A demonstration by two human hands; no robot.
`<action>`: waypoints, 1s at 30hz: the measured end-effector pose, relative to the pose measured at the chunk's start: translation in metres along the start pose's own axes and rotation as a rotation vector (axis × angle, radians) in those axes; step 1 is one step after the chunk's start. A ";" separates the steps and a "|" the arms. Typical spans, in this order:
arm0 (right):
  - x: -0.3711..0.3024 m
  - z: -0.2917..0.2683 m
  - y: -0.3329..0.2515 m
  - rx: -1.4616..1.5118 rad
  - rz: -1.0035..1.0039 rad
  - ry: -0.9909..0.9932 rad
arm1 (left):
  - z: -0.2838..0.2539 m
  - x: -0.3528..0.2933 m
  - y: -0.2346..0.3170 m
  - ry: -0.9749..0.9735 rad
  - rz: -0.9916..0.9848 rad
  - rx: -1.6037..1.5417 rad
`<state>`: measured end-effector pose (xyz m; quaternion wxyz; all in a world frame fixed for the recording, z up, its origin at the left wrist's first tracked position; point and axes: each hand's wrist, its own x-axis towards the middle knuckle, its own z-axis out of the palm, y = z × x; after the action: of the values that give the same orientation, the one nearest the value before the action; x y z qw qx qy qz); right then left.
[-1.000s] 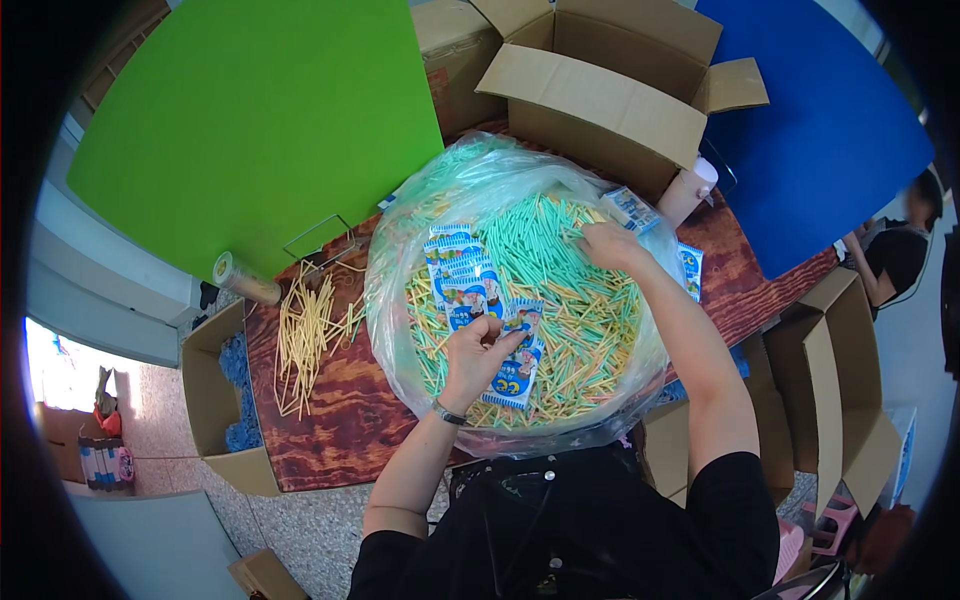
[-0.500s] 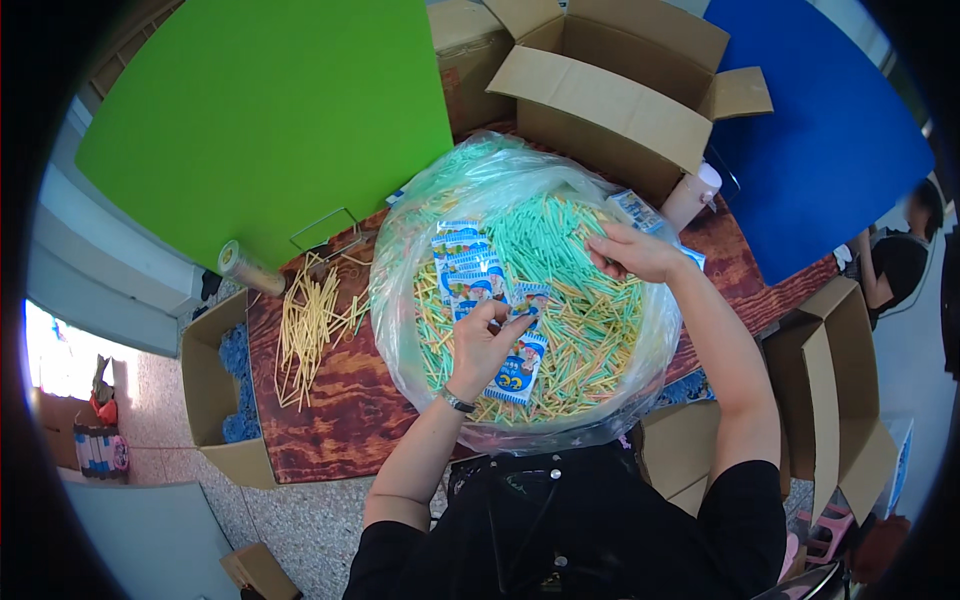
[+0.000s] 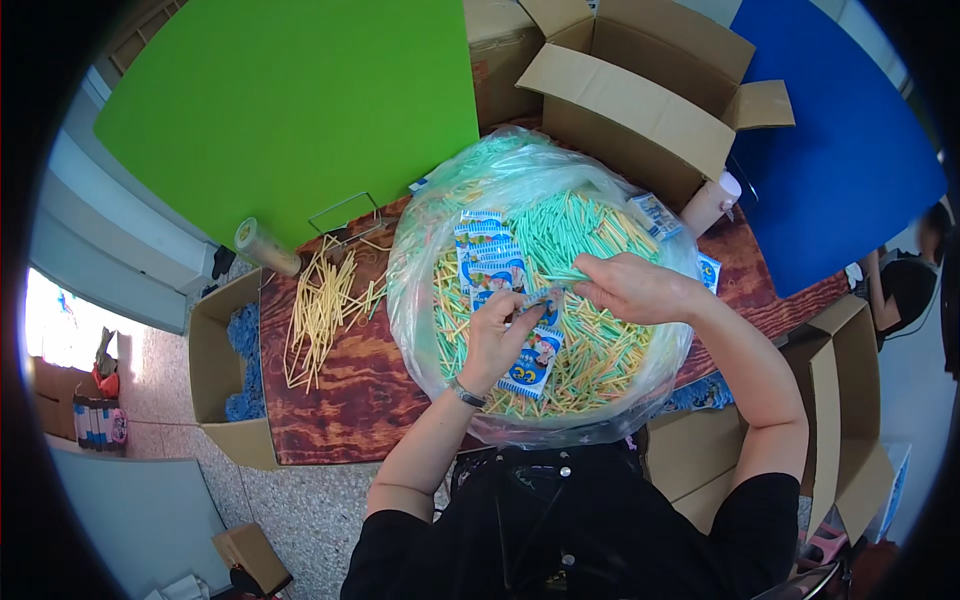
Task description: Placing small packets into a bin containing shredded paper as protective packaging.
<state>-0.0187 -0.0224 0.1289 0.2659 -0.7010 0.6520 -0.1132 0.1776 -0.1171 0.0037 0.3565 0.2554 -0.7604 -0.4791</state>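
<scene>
- The left hand [image 3: 497, 335] has its fingers curled, the tips pinching the top edge of a small blue printed packet [image 3: 533, 357] that lies under the palm and pokes out toward 5 o'clock.
- The right hand [image 3: 632, 288] is closed at the fingertips on a few green straws [image 3: 565, 274], which stick out toward 9 o'clock, pointing at the left hand; the two hands are just beside each other, fingertips nearly meeting.
- Both hands work over a heap of green and yellow straws [image 3: 590, 345] inside a big clear plastic bag [image 3: 420, 250] that sits wide open on the table.
- At 11 o'clock from the left hand, more blue packets [image 3: 487, 250] lie in a row on the heap.
- Other packets [image 3: 658, 214] sit at the bag's rim, at 1 o'clock from the right hand.
- The bag rests on a dark wooden table [image 3: 340, 410]; at 9 o'clock from it lies a loose bundle of yellow straws [image 3: 318, 305].
- A roll of tape [image 3: 262, 245] lies at 10 o'clock, at the table's far left corner.
- An open cardboard box [image 3: 640, 85] stands at 12 o'clock past the bag, between a green board [image 3: 290, 100] and a blue board [image 3: 840, 150].
- A small box [image 3: 225, 375] sits on the floor at the table's left end.
</scene>
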 end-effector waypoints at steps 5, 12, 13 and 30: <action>-0.004 -0.002 -0.005 0.165 0.003 -0.014 | 0.002 -0.002 -0.030 0.004 -0.124 -0.218; -0.008 -0.011 -0.020 0.129 0.021 -0.121 | -0.001 0.000 -0.005 0.009 0.035 -0.152; -0.008 -0.011 -0.020 0.075 -0.026 -0.112 | -0.001 -0.001 -0.004 0.007 0.000 -0.174; 0.000 -0.012 -0.016 0.181 0.012 -0.054 | -0.006 0.003 0.007 0.021 -0.112 -0.206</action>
<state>-0.0114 -0.0246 0.1468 0.3465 -0.6731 0.6356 -0.1512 0.1805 -0.1195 0.0130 0.3614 0.2646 -0.6878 -0.5712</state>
